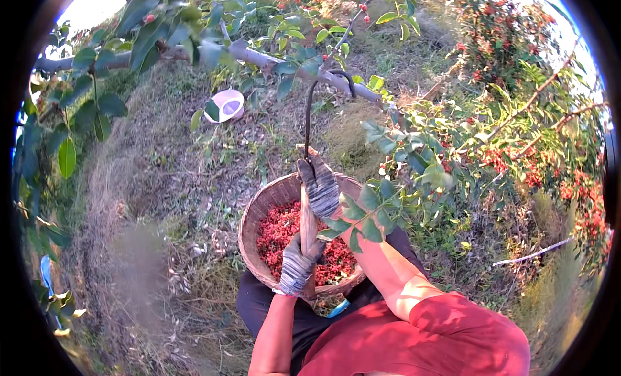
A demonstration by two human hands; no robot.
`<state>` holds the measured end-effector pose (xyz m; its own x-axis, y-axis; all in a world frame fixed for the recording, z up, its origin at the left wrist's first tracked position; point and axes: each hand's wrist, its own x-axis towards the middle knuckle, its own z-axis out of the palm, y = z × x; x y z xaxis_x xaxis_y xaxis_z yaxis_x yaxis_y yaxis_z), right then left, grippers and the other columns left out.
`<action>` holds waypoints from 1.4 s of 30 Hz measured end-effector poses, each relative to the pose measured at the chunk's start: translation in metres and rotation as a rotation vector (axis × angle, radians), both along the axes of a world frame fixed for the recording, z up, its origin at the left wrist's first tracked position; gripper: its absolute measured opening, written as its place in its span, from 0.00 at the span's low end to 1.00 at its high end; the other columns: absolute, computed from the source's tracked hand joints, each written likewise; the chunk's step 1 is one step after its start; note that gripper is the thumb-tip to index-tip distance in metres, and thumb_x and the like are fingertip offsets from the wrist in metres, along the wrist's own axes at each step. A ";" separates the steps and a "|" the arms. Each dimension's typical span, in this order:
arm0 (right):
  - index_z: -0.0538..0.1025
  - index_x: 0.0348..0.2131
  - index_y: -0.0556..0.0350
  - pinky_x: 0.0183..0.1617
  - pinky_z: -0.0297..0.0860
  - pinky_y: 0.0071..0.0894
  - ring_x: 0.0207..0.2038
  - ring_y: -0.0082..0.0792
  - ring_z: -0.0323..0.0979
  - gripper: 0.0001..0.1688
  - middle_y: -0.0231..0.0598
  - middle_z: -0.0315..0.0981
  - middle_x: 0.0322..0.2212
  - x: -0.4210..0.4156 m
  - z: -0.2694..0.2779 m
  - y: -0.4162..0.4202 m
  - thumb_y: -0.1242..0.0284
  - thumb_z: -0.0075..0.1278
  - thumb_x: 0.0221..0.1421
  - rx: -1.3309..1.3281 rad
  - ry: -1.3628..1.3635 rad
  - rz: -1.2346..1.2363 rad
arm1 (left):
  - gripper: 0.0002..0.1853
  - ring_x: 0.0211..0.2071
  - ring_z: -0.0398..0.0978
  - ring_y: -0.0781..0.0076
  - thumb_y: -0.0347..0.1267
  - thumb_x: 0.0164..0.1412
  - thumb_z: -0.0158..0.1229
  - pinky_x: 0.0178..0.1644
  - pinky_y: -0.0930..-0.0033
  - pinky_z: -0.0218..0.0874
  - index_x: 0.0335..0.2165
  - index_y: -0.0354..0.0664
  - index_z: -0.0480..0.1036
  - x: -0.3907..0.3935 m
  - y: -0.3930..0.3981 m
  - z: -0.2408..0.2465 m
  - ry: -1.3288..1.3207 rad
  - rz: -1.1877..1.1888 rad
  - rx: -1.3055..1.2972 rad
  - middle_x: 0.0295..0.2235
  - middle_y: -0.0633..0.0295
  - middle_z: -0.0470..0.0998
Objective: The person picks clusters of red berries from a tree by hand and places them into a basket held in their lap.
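Observation:
A woven basket (253,216) in front of me holds many small red berry clusters (279,230). Both hands wear striped grey knit gloves. My left hand (298,267) grips the basket's wooden handle (307,225) low down, near the rim closest to me. My right hand (320,184) is farther up, at the handle's far end, with its fingers around the base of a dark metal hook (308,119). The hook's curved top loops over a grey tree branch (262,60). Leaves hang partly in front of my right wrist.
A pale pink bucket (227,106) lies on the grassy slope beyond the basket. Leafy branches cross above and at the left. Shrubs with red berry clusters (533,167) crowd the right side, near a pale stick (532,255). A thin branch (538,92) juts in at the upper right.

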<state>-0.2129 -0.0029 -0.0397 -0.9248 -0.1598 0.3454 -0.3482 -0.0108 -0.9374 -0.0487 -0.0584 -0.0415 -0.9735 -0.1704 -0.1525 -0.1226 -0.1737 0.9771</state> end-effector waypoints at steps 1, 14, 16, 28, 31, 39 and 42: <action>0.67 0.48 0.49 0.28 0.63 0.20 0.24 0.17 0.64 0.18 0.31 0.65 0.20 0.000 0.019 0.006 0.65 0.40 0.59 0.169 0.084 -0.062 | 0.17 0.20 0.67 0.80 0.34 0.51 0.56 0.23 0.75 0.62 0.35 0.31 0.67 0.001 0.002 0.010 0.013 -0.013 0.031 0.22 0.64 0.71; 0.71 0.34 0.55 0.29 0.66 0.40 0.23 0.45 0.69 0.13 0.43 0.70 0.20 -0.004 0.107 0.013 0.66 0.46 0.52 -0.062 -0.352 0.264 | 0.20 0.30 0.72 0.75 0.38 0.54 0.53 0.35 0.73 0.66 0.41 0.36 0.64 0.033 0.063 0.074 0.197 -0.023 0.335 0.30 0.63 0.72; 0.70 0.36 0.53 0.31 0.66 0.33 0.25 0.35 0.69 0.13 0.37 0.68 0.21 0.018 0.071 0.012 0.66 0.47 0.51 0.286 0.598 -0.039 | 0.19 0.28 0.71 0.74 0.34 0.53 0.55 0.34 0.69 0.67 0.41 0.37 0.63 0.044 0.074 0.087 0.164 0.068 0.502 0.27 0.63 0.70; 0.72 0.32 0.50 0.34 0.65 0.36 0.25 0.41 0.69 0.09 0.40 0.70 0.22 0.191 0.114 0.045 0.69 0.51 0.47 0.196 0.735 0.585 | 0.29 0.43 0.68 0.60 0.31 0.50 0.54 0.47 0.57 0.64 0.51 0.38 0.56 0.156 0.056 0.036 0.158 0.248 0.311 0.44 0.53 0.67; 0.72 0.32 0.48 0.30 0.67 0.37 0.24 0.39 0.70 0.08 0.37 0.70 0.21 0.206 0.145 0.073 0.71 0.51 0.48 0.194 0.678 0.688 | 0.31 0.44 0.68 0.61 0.31 0.49 0.56 0.49 0.60 0.61 0.52 0.38 0.55 0.173 0.067 0.059 0.038 0.168 0.338 0.45 0.54 0.66; 0.70 0.33 0.60 0.27 0.66 0.24 0.22 0.24 0.70 0.13 0.35 0.70 0.20 0.208 0.186 0.122 0.66 0.44 0.57 -0.106 0.520 0.953 | 0.19 0.42 0.70 0.67 0.28 0.52 0.55 0.47 0.69 0.60 0.43 0.33 0.67 0.153 0.028 0.104 0.061 -0.192 -0.357 0.40 0.57 0.73; 0.71 0.33 0.60 0.28 0.66 0.24 0.22 0.24 0.69 0.14 0.35 0.70 0.19 0.212 0.179 0.120 0.66 0.44 0.57 -0.126 0.500 0.980 | 0.15 0.40 0.69 0.64 0.31 0.57 0.47 0.48 0.68 0.57 0.43 0.37 0.66 0.137 0.000 0.046 0.280 -0.176 -1.230 0.38 0.56 0.72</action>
<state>-0.0005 0.1168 0.1396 -0.1684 -0.6840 0.7097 -0.4756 -0.5743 -0.6664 0.0881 -0.0584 0.0047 -0.9705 0.0814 0.2269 0.1838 0.8589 0.4780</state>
